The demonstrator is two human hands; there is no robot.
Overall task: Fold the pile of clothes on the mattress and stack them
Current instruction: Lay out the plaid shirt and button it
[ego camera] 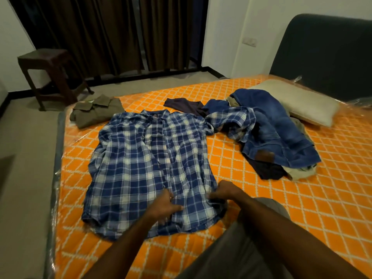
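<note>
One shirt down so far, olive shirt (96, 111) folded at far left mattress (251, 198) corner. Now on blue plaid shirt (145, 168), spread face up mid-mattress, one sleeve trailing onto unfolded pile (271, 133) on right. Left hand (168, 204) and right hand (223, 193) both pinching fabric near bottom hem, looks like flattening step. Next I'd guess: tuck sleeves in, fold sides, then stack on olive one.

Both hands (193, 200) pinch the plaid shirt (149, 168) hem on the mattress (302, 198).
</note>
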